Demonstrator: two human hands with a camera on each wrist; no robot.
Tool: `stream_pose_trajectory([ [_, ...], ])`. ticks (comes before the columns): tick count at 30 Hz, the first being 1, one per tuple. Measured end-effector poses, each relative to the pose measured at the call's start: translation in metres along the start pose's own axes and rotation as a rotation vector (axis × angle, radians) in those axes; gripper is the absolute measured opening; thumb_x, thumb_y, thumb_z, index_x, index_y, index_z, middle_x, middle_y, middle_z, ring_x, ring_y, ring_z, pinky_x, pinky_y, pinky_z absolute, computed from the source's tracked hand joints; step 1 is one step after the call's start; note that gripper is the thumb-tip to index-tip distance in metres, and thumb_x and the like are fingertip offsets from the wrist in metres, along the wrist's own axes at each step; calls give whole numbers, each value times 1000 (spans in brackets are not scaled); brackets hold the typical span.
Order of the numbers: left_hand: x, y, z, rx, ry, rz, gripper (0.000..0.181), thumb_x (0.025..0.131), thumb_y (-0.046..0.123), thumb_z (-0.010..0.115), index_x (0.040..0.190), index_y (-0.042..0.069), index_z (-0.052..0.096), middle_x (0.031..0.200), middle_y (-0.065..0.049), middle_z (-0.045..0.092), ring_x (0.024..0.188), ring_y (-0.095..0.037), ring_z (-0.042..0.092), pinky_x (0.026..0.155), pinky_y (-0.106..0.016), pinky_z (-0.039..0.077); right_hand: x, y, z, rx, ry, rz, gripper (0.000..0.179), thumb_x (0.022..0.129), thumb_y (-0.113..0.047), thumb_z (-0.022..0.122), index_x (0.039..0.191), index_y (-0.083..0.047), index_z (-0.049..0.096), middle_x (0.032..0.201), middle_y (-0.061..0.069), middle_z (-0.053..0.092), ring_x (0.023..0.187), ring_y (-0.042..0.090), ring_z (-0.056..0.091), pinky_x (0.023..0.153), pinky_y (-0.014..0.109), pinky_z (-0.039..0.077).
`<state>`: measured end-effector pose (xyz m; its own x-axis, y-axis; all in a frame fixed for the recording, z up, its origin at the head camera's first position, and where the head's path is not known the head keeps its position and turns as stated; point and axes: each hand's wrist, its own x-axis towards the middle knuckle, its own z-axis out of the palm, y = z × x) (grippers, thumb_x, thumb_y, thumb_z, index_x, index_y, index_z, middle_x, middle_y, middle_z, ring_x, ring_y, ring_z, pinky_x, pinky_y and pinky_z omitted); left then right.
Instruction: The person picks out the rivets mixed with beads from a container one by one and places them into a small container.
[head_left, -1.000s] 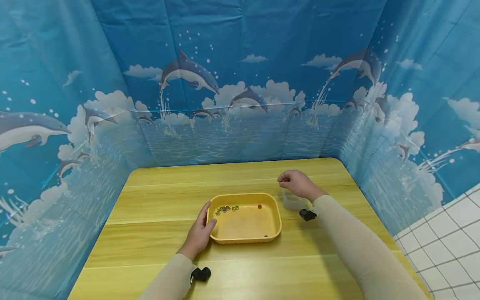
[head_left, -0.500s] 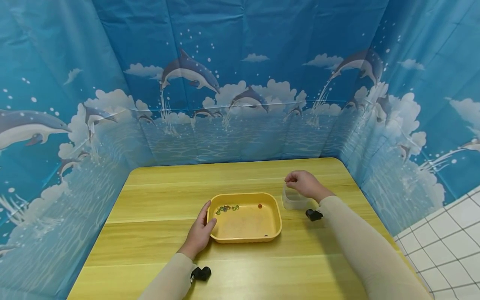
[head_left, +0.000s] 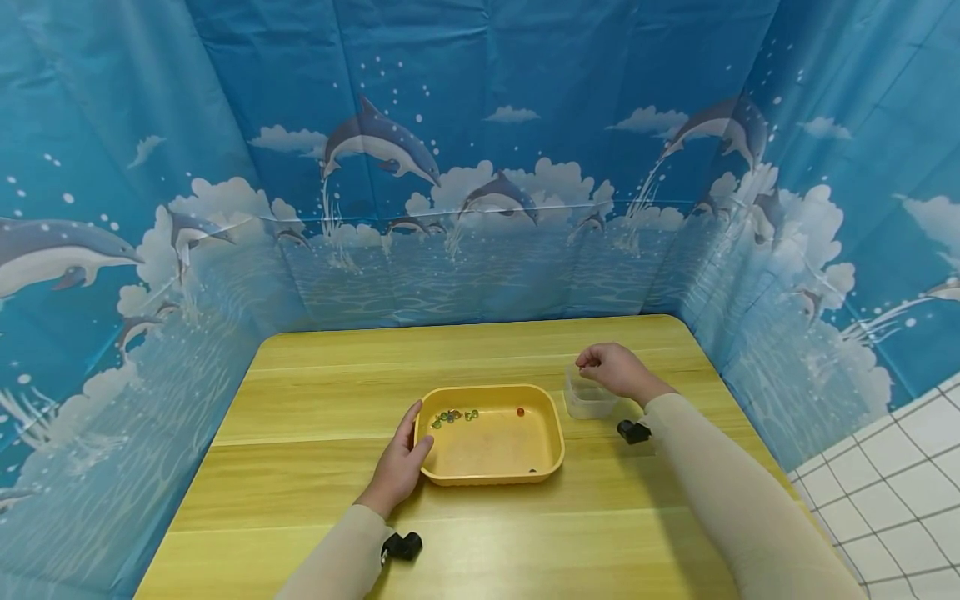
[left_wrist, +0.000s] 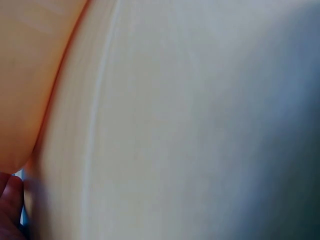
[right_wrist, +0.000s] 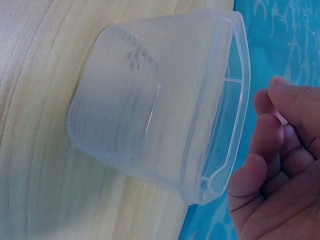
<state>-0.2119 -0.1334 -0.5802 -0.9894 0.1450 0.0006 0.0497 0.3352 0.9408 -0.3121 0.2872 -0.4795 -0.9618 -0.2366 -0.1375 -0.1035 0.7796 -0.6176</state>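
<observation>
My left hand (head_left: pixel 396 472) grips the left edge of a shallow yellow tray (head_left: pixel 491 481), its thumb over the rim and its fingers along the outside. Several greenish glass marbles (head_left: pixel 450 416) cluster at the tray's back left. A reddish marble (head_left: pixel 521 412) lies at back right, and a dark one (head_left: pixel 532 471) by the front wall. Over the open clear plastic container (right_wrist: pixel 125 100), my right hand (head_left: pixel 617 370) pinches what looks like a small red marble (head_left: pixel 581 367) between thumb and fingers. In the right wrist view, the fingers (right_wrist: pixel 267 132) hide it, just beyond the container's rim.
Both containers stand on a yellow wood-grain table (head_left: pixel 315 400), the clear one right of the tray. A blue dolphin-print curtain (head_left: pixel 480 267) hangs behind and along the sides. White tiles (head_left: pixel 885 492) show at the right.
My right hand has moved a little to the right, from the near side of the clear container to above its opening. My left hand and the tray have stayed in place.
</observation>
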Motion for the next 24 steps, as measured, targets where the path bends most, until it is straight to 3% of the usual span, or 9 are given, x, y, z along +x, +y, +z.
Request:
stream_pose_trajectory([
  [24,2,-2,1,2,9,-17,66,111,23,53,169,33,23,176,-7,24,161,-31,26,129,-54,27,-3,3,-1,6,-8,0,30,107,-16,61,130,2,68,117,14,72,107,28,68,93,44,59],
])
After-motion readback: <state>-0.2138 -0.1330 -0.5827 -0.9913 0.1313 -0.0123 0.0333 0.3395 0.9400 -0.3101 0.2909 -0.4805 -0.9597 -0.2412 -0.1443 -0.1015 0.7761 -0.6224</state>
